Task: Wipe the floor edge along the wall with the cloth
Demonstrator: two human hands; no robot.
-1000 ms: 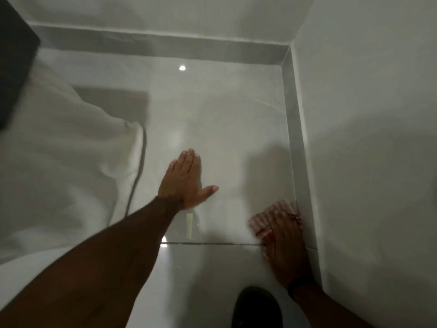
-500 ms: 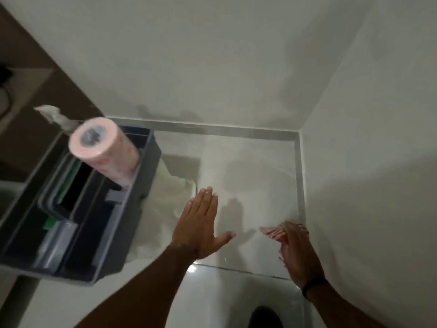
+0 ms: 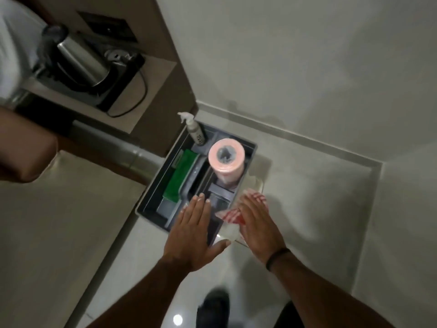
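My right hand [image 3: 257, 229] holds the red-and-white striped cloth [image 3: 230, 215], which pokes out to the left of and beyond the fingers. The hand is raised well above the floor, over the near right corner of a grey caddy [image 3: 153, 202]. Beside it, my left hand [image 3: 191, 235] hovers flat with fingers apart and holds nothing. The grey skirting [image 3: 307, 140] runs along the far wall to the corner and turns down the right wall [image 3: 366, 221]. Neither hand touches the floor edge.
The caddy holds a pink paper roll [image 3: 226, 157], a spray bottle [image 3: 195, 130] and a green cloth [image 3: 181, 178]. A steel kettle [image 3: 80, 60] stands on a shelf at upper left. My dark shoe [image 3: 215, 306] is on the glossy floor below.
The view has pulled up and away from the floor. My right hand lifted the cloth off the wall edge and moved left over the caddy; my left hand left the floor too.
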